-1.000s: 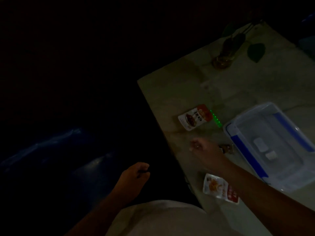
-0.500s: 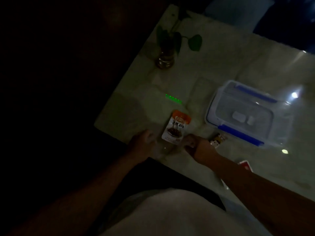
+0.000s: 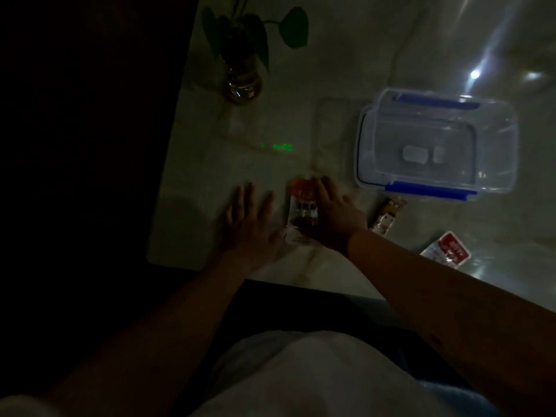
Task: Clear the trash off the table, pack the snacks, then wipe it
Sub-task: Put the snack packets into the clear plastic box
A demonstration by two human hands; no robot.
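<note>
The scene is very dim. An orange and white snack packet [image 3: 301, 215] lies on the pale marble table [image 3: 204, 188] near its front edge. My right hand [image 3: 334, 218] covers the packet's right side, fingers curled along its edge. To the packet's left, my left hand [image 3: 249, 218] rests flat on the table with fingers apart, holding nothing. A small brown snack bar [image 3: 388, 216] lies to the right of my right hand. Further right is a red and white packet [image 3: 448, 251]. A clear plastic box with blue clips [image 3: 376, 176] stands behind them.
A leafy plant in a glass vase [image 3: 240, 82] stands at the back left of the table. A row of small green lights [image 3: 282, 146] glows on the tabletop behind my hands. The table's left edge drops into darkness. Lamp reflections shine at the right.
My left hand came up from my lap onto the table. My right hand moved left onto the orange packet. The view swung so the table now fills the frame.
</note>
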